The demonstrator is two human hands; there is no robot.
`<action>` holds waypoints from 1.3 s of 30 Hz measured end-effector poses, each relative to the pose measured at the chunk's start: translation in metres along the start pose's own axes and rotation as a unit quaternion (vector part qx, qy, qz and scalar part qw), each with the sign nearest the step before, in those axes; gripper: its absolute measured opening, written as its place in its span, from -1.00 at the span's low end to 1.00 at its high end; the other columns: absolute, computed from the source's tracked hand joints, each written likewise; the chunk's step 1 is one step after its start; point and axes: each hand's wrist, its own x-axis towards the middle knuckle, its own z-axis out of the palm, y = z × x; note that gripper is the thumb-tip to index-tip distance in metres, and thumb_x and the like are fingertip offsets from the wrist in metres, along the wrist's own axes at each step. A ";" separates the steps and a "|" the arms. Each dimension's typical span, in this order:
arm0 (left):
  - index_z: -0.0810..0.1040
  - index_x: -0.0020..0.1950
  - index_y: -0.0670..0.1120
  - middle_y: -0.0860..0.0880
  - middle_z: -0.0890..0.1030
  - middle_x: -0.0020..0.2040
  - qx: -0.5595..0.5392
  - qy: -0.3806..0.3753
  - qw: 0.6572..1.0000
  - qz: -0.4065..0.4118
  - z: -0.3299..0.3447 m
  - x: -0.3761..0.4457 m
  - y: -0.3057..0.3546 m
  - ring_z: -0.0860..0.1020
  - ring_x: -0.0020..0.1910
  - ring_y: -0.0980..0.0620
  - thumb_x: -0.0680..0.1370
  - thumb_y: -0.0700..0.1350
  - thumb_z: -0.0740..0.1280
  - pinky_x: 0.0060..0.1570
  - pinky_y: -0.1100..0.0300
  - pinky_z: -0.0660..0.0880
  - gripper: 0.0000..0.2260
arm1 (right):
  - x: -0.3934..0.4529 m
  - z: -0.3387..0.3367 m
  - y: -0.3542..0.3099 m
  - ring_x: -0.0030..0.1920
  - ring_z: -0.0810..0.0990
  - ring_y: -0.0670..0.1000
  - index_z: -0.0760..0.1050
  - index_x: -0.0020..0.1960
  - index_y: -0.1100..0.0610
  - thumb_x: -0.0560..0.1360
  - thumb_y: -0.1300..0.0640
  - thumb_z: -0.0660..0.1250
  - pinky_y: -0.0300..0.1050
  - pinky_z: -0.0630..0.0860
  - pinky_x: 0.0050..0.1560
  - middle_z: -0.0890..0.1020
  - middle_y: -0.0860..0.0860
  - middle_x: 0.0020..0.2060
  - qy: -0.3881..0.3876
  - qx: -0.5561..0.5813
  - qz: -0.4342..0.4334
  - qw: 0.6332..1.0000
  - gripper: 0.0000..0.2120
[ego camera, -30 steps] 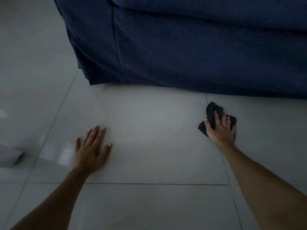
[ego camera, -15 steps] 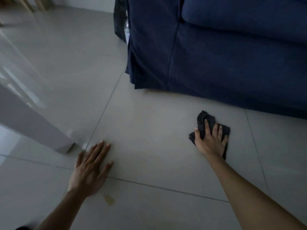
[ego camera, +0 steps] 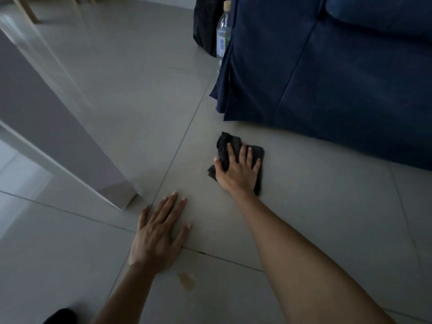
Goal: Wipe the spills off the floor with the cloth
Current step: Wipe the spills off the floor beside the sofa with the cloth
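Note:
A crumpled dark cloth (ego camera: 227,143) lies on the grey tiled floor (ego camera: 315,206), just in front of the blue sofa. My right hand (ego camera: 237,173) presses flat on top of it, fingers spread over the fabric. My left hand (ego camera: 161,232) rests palm down on the bare tile, nearer to me and to the left, holding nothing. A small yellowish spill (ego camera: 186,281) sits on the tile just behind my left wrist, between my two forearms. A faint yellowish smear (ego camera: 131,141) shows on the tile left of the cloth.
The blue sofa (ego camera: 339,73) fills the upper right. A plastic bottle (ego camera: 223,36) and a dark bag (ego camera: 207,24) stand at its far corner. A white furniture leg (ego camera: 70,146) slants down at the left, ending close to my left hand. Wooden legs (ego camera: 25,9) show top left.
The view has swung left and back, so the furniture leg, bottle and spill came into sight. My right hand has slid the cloth leftward along the sofa front. The left hand stays planted.

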 end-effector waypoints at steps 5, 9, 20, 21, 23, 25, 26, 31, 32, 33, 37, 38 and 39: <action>0.04 0.53 0.24 0.18 0.02 0.55 -0.008 0.002 1.000 0.000 0.001 0.002 -0.001 -0.04 0.50 0.23 0.54 0.30 -0.07 0.46 0.14 -0.12 -0.45 | -0.013 0.016 -0.044 0.56 -0.08 0.07 0.04 0.55 -0.13 0.53 -0.31 -0.01 0.19 -0.24 0.50 0.04 0.06 0.57 -0.010 0.010 -0.112 0.994 -0.37; 0.00 0.53 0.24 0.19 -0.03 0.55 -0.002 -0.007 1.000 -0.004 0.001 0.002 -0.001 -0.09 0.50 0.25 0.53 0.31 -0.09 0.48 0.10 -0.09 -0.43 | -0.031 0.021 -0.038 0.56 -0.02 0.05 0.08 0.54 -0.15 0.54 -0.26 0.06 0.15 -0.21 0.50 0.09 0.03 0.57 -0.011 0.007 -0.188 0.982 -0.40; 0.07 0.53 0.20 0.15 0.06 0.55 -0.001 -0.003 1.000 -0.007 -0.003 -0.001 0.004 0.02 0.51 0.21 0.52 0.31 -0.07 0.47 0.08 0.00 -0.42 | -0.069 -0.016 0.085 0.56 -0.14 -0.05 -0.10 0.56 -0.16 0.58 -0.24 -0.08 0.03 -0.25 0.52 -0.05 -0.07 0.58 -0.032 -0.026 -0.117 0.992 -0.42; 0.08 0.53 0.20 0.14 0.08 0.55 -0.001 -0.002 1.000 -0.008 -0.003 -0.001 0.004 0.03 0.51 0.21 0.52 0.30 -0.05 0.47 0.08 0.00 -0.42 | -0.072 -0.020 0.100 0.56 -0.14 -0.05 -0.11 0.56 -0.17 0.58 -0.24 -0.08 0.02 -0.25 0.52 -0.06 -0.07 0.58 -0.033 -0.030 -0.104 0.994 -0.42; 0.08 0.53 0.19 0.14 0.09 0.55 0.002 -0.003 1.000 -0.009 -0.002 -0.001 0.003 0.04 0.51 0.21 0.51 0.31 -0.05 0.47 0.09 -0.01 -0.41 | -0.077 -0.031 0.133 0.56 -0.13 -0.05 -0.11 0.56 -0.17 0.58 -0.23 -0.08 0.02 -0.24 0.52 -0.05 -0.07 0.58 -0.028 -0.040 -0.076 0.996 -0.42; 0.09 0.53 0.19 0.13 0.10 0.55 0.005 -0.002 1.000 -0.005 -0.002 0.000 0.003 0.06 0.51 0.19 0.51 0.31 -0.04 0.47 0.08 0.00 -0.41 | -0.080 -0.040 0.165 0.56 -0.11 -0.05 -0.10 0.56 -0.18 0.59 -0.23 -0.07 0.02 -0.22 0.53 -0.03 -0.07 0.58 -0.020 -0.045 -0.042 0.998 -0.42; 0.10 0.53 0.18 0.12 0.12 0.55 0.006 0.002 1.000 -0.002 -0.002 0.000 0.003 0.09 0.51 0.17 0.51 0.30 -0.04 0.46 0.07 0.02 -0.40 | -0.081 -0.044 0.181 0.56 -0.11 -0.04 -0.10 0.56 -0.18 0.59 -0.23 -0.06 0.03 -0.22 0.53 -0.03 -0.06 0.58 -0.018 -0.047 -0.026 0.998 -0.43; 0.16 0.52 0.14 0.05 0.19 0.54 0.015 0.020 1.000 0.009 -0.002 -0.001 0.004 0.17 0.51 0.06 0.51 0.29 -0.01 0.42 0.01 0.11 -0.41 | -0.091 -0.066 0.246 0.57 -0.10 -0.02 -0.11 0.56 -0.17 0.59 -0.22 -0.08 0.05 -0.19 0.52 -0.04 -0.05 0.58 -0.012 -0.058 0.050 0.997 -0.43; 0.16 0.52 0.14 0.04 0.20 0.54 0.016 0.021 1.000 0.010 -0.002 0.000 0.004 0.18 0.51 0.05 0.50 0.29 -0.01 0.42 0.01 0.11 -0.40 | -0.094 -0.071 0.259 0.57 -0.10 -0.01 -0.11 0.56 -0.16 0.59 -0.22 -0.09 0.06 -0.19 0.51 -0.05 -0.05 0.58 -0.011 -0.056 0.065 0.996 -0.43; 0.16 0.52 0.14 0.03 0.20 0.54 0.017 0.022 1.000 0.012 -0.002 0.000 0.004 0.18 0.51 0.04 0.50 0.29 -0.01 0.42 0.01 0.11 -0.40 | -0.097 -0.075 0.272 0.57 -0.09 0.00 -0.11 0.56 -0.16 0.60 -0.22 -0.09 0.06 -0.19 0.51 -0.06 -0.04 0.58 -0.009 -0.056 0.080 0.995 -0.43; 0.15 0.53 0.14 0.02 0.19 0.54 0.022 0.026 0.999 0.015 0.000 0.000 0.003 0.18 0.51 0.02 0.50 0.28 0.00 0.42 0.03 0.10 -0.40 | -0.114 -0.089 0.327 0.56 -0.09 0.02 -0.12 0.57 -0.13 0.60 -0.19 -0.11 0.09 -0.17 0.51 -0.06 -0.02 0.58 0.003 -0.054 0.144 0.988 -0.44; 0.16 0.53 0.13 0.01 0.20 0.54 0.024 0.030 0.999 0.016 0.001 0.000 0.003 0.18 0.51 0.01 0.51 0.27 0.00 0.41 0.03 0.10 -0.40 | -0.119 -0.091 0.339 0.56 -0.09 0.02 -0.12 0.57 -0.12 0.60 -0.19 -0.11 0.10 -0.17 0.51 -0.06 -0.01 0.58 0.007 -0.053 0.161 0.985 -0.43; 0.17 0.53 0.12 0.00 0.20 0.54 0.026 0.036 0.999 0.019 0.002 0.000 0.002 0.19 0.51 0.00 0.51 0.27 0.00 0.41 0.03 0.11 -0.40 | -0.125 -0.093 0.349 0.56 -0.10 0.01 -0.12 0.57 -0.11 0.60 -0.20 -0.11 0.10 -0.17 0.52 -0.06 -0.01 0.58 0.011 -0.052 0.178 0.983 -0.43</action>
